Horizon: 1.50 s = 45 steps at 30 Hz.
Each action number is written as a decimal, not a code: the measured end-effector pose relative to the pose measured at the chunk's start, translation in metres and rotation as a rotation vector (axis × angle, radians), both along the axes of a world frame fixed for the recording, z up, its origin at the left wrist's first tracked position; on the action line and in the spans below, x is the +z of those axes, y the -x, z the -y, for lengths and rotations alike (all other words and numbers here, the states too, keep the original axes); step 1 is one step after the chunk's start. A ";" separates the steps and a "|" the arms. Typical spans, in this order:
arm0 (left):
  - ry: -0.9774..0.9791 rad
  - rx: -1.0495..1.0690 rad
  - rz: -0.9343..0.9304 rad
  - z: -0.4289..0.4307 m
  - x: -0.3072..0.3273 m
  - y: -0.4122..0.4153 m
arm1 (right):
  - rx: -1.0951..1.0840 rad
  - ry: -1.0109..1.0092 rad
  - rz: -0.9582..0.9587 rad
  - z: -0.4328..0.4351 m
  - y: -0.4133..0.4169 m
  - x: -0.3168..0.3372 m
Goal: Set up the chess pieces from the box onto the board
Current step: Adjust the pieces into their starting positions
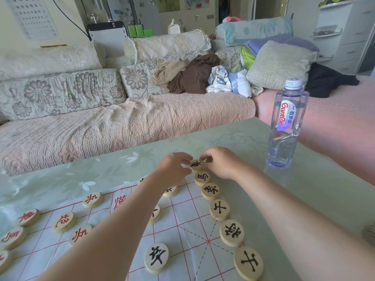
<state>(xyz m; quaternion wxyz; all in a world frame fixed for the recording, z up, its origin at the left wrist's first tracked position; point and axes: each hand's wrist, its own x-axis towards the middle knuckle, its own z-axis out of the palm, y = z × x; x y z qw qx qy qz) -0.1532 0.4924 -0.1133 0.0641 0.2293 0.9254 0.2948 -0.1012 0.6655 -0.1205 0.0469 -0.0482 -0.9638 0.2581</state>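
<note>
From my remote seat I see both hands meeting at the far right corner of the board (182, 220), a thin white sheet printed with red lines. The left hand (174, 168) has its fingers curled, and its fingertips touch the left edge of the black chariot piece (196, 165). The right hand (221, 162) pinches the same piece from the other side with thumb and forefinger. The piece lies flat on that corner of the board, between the two hands.

Along the right edge of the board, five more black pieces (219, 209) lie in a line that runs from the chariot toward me, each one just beside the next. One more black piece (156, 260) lies alone on the near part of the board, left of this line. The left forearm crosses the middle of the board and partly hides three other pieces, so I cannot read them.

On the left side of the board lie several red pieces (64, 221), all flat with the characters up.

The board rests on a pale green table (253, 138). A clear water bottle (288, 124) stands upright on the table beyond the board's far right corner, well apart from it. Behind the board's far edge is a sofa (121, 118) with cushions and loose clothes.
</note>
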 end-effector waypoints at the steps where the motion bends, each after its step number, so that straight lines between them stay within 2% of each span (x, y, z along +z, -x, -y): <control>1: -0.007 0.000 0.004 -0.001 0.000 0.001 | -0.005 0.005 0.000 -0.001 0.000 0.000; 12: 0.017 0.023 -0.038 -0.008 -0.004 0.000 | 0.005 0.011 0.021 -0.006 0.002 -0.005; 18: -0.018 0.044 -0.125 0.001 0.000 -0.015 | -0.002 0.018 0.014 -0.012 -0.014 0.008; 22: 0.053 -0.020 -0.135 0.006 0.001 -0.036 | -0.012 0.013 0.075 -0.015 -0.027 0.015; 28: 0.194 0.013 -0.084 0.012 0.003 -0.047 | 0.008 0.119 0.133 -0.009 -0.031 0.012; 33: 0.188 0.022 -0.110 0.015 0.004 -0.051 | 0.030 0.157 0.090 -0.003 -0.028 0.005; 37: 0.167 0.032 -0.140 0.015 0.003 -0.050 | -0.045 0.151 0.042 -0.005 -0.028 0.002; 45: 0.151 0.021 -0.141 0.008 -0.002 -0.050 | -0.047 0.197 0.078 -0.009 -0.032 0.000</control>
